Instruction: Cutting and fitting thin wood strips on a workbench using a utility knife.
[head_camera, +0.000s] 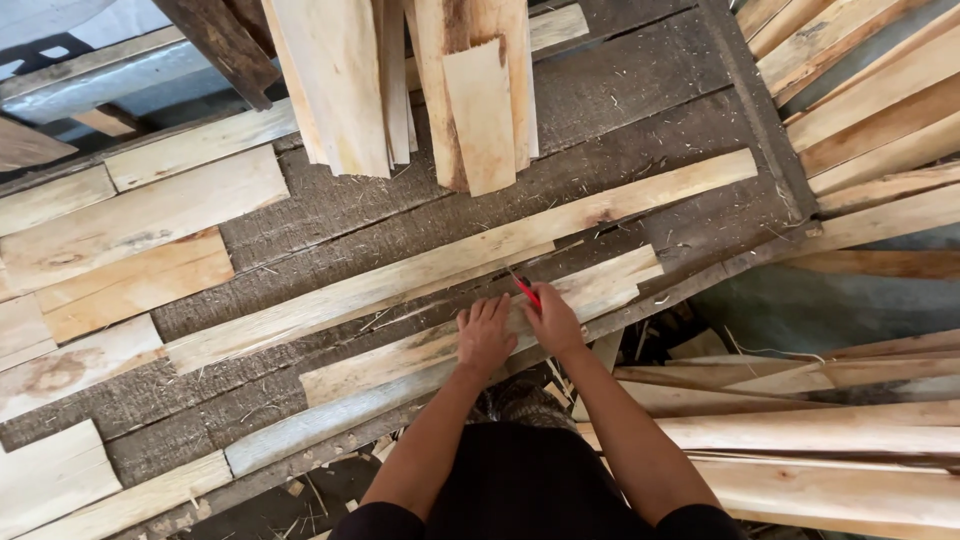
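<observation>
Head view shows the left hand (485, 335) pressing flat, fingers spread, on a pale board (440, 345) on the dark table (330, 205), while the right hand (552, 320) pinches a red pencil (526, 290) touching it, with no line visible yet.

— What's the person wearing, from up here?

— Dark, near-black clothing over the torso, and short black sleeves that end at the upper arms.

— And below the sleeves?

— Forearms bare, no watch or band showing. Left hand (485, 335) and right hand (553, 320) are both ungloved, no rings that I can make out.
</observation>
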